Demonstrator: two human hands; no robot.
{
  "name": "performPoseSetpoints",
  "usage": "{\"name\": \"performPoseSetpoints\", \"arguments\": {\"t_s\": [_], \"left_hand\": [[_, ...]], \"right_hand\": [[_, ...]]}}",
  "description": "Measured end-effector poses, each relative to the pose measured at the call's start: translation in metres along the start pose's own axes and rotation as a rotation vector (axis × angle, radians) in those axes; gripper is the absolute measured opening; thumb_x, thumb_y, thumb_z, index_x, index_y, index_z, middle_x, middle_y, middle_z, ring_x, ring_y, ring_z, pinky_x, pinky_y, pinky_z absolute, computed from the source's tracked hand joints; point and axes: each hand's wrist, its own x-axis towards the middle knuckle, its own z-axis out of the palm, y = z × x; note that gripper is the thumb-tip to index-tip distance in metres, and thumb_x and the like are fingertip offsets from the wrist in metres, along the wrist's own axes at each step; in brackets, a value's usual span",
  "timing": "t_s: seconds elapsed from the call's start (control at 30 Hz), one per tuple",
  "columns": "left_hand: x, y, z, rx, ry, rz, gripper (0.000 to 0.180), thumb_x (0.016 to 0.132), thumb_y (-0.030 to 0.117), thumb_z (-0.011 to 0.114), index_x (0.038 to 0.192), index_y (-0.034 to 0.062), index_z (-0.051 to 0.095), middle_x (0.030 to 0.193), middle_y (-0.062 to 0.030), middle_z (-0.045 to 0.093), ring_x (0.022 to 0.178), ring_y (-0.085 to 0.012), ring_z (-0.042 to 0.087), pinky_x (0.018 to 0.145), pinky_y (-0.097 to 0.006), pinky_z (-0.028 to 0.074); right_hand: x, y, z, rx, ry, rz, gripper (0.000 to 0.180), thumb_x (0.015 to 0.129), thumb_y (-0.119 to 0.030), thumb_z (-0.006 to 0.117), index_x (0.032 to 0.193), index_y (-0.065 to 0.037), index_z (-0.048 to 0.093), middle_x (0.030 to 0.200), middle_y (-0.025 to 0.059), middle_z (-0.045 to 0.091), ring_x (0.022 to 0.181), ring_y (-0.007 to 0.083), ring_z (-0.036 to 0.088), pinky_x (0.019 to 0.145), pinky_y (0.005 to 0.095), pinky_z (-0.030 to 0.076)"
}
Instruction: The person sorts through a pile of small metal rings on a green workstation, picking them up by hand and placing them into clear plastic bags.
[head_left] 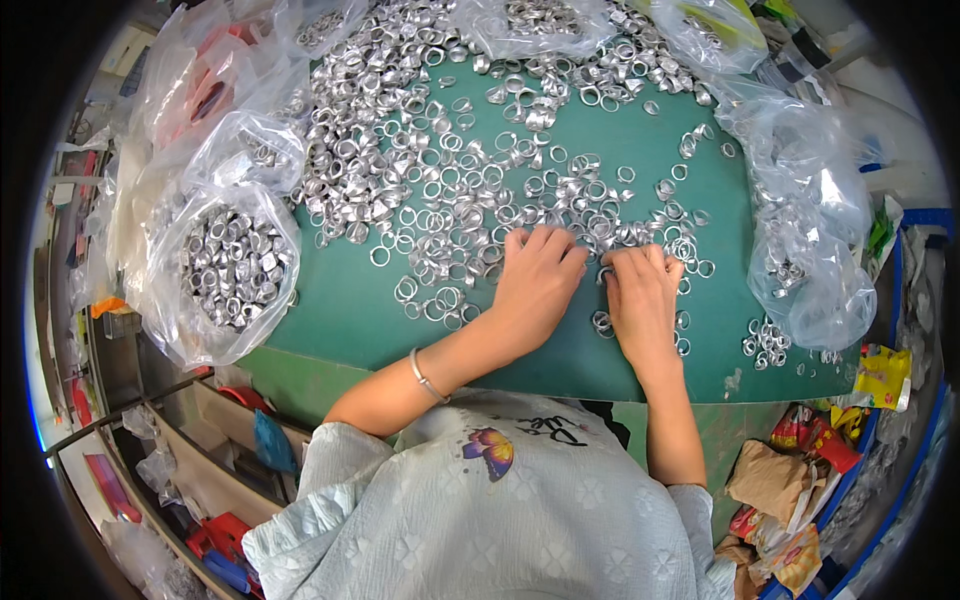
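Observation:
Many silver-coloured metal rings (445, 195) lie loose over a green tabletop (335, 295), thickest toward the far left. My left hand (540, 280) rests at the near edge of this spread, its fingers bent down onto the rings. What its fingertips hold, if anything, is hidden beneath them. Just to the right, my right hand (642, 300) is closed with curled fingers, and a single ring (604, 273) shows at its thumb and forefinger. More rings (683, 332) lie on both sides of that hand. A bangle circles my left wrist.
A clear plastic bag full of rings (235, 268) stands at the left. Another clear bag (810, 250) lies along the right edge, near a small ring pile (766, 343). More bags line the far side. Open drawers (215, 440) are lower left; snack packets (815, 440) lower right.

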Motion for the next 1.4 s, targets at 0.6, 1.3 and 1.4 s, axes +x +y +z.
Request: {"name": "performPoseSetpoints", "arguments": {"t_s": [0.6, 1.3, 1.4], "left_hand": [[0.011, 0.065, -0.007, -0.456, -0.114, 0.077, 0.033, 0.074, -0.003, 0.063, 0.105, 0.0029, 0.057, 0.097, -0.0116, 0.058, 0.084, -0.0306, 0.058, 0.070, -0.038, 0.048], [-0.024, 0.032, 0.015, -0.030, -0.259, 0.214, 0.030, 0.071, 0.004, 0.066, 0.101, 0.0041, 0.061, 0.132, -0.0127, 0.044, 0.125, -0.0322, 0.038, 0.101, -0.057, 0.027], [-0.028, 0.035, 0.006, -0.064, -0.181, 0.143, 0.029, 0.070, 0.004, 0.067, 0.098, 0.0057, 0.062, 0.128, -0.0129, 0.046, 0.119, -0.0321, 0.042, 0.097, -0.053, 0.030]], "right_hand": [[-0.063, -0.001, -0.033, 1.966, 0.089, 0.846, 0.021, 0.091, -0.008, 0.052, 0.110, 0.001, 0.055, 0.100, 0.0083, 0.059, 0.083, 0.0139, 0.055, 0.068, 0.0242, 0.044], [-0.083, 0.080, -0.062, -0.239, 0.406, 0.431, 0.015, 0.078, -0.004, 0.064, 0.092, -0.003, 0.061, 0.102, 0.0123, 0.055, 0.096, 0.0310, 0.051, 0.085, 0.0402, 0.038], [-0.054, 0.064, -0.043, 0.038, 0.298, 0.228, 0.018, 0.074, -0.005, 0.068, 0.090, -0.004, 0.062, 0.094, 0.0102, 0.057, 0.091, 0.0279, 0.051, 0.078, 0.0369, 0.038]]}}
